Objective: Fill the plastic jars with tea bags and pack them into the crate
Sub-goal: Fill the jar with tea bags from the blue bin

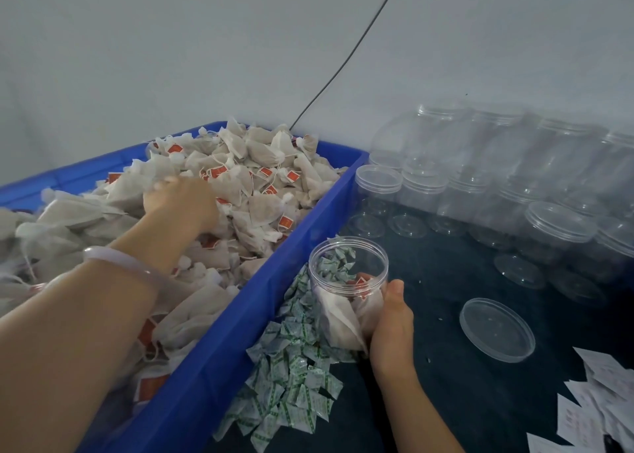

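A blue crate [247, 318] on the left is heaped with white tea bags [260, 178] bearing red tags. My left hand [182, 200] reaches into the heap, fingers buried among the bags and blurred; whether it grips any I cannot tell. My right hand [391, 322] grips a clear plastic jar [346, 281], tilted toward the crate with its open mouth up. A few tea bags lie inside the jar's lower part.
Green-printed small sachets [291, 377] are piled between crate and jar. Several empty clear jars [480, 178] stack at the back right. A loose clear lid [496, 329] lies on the dark table; white paper slips [597, 404] sit at the lower right. A black cable [343, 68] runs up the wall.
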The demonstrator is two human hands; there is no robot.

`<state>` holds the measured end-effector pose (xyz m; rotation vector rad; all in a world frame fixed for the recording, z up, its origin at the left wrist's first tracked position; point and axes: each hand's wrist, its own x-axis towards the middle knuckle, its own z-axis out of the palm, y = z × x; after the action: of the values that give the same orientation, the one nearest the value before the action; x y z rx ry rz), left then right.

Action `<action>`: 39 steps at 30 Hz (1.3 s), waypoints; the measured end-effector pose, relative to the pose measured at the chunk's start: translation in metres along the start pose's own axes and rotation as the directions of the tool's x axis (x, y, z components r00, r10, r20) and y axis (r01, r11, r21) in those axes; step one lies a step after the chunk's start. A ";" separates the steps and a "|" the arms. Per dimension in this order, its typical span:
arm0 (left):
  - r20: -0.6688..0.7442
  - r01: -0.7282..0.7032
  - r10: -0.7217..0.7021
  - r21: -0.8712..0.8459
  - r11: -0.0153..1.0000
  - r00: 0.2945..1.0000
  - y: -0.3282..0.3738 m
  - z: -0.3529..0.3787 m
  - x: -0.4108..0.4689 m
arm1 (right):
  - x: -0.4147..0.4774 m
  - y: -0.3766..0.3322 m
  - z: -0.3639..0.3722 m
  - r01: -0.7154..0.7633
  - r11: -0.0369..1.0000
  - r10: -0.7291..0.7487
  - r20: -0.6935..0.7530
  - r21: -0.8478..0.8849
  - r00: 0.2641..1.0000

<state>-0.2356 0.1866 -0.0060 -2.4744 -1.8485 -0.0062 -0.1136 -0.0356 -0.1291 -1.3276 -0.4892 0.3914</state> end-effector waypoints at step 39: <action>-0.175 -0.126 0.610 -0.984 -0.122 0.773 0.040 -0.041 -0.061 | 0.001 0.000 0.000 -0.019 0.999 0.018 0.010 0.033 1.000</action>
<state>-0.2138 0.1148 0.0316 -4.1498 -0.9151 -1.5788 -0.1129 -0.0356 -0.1292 -1.2993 -0.4769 0.4199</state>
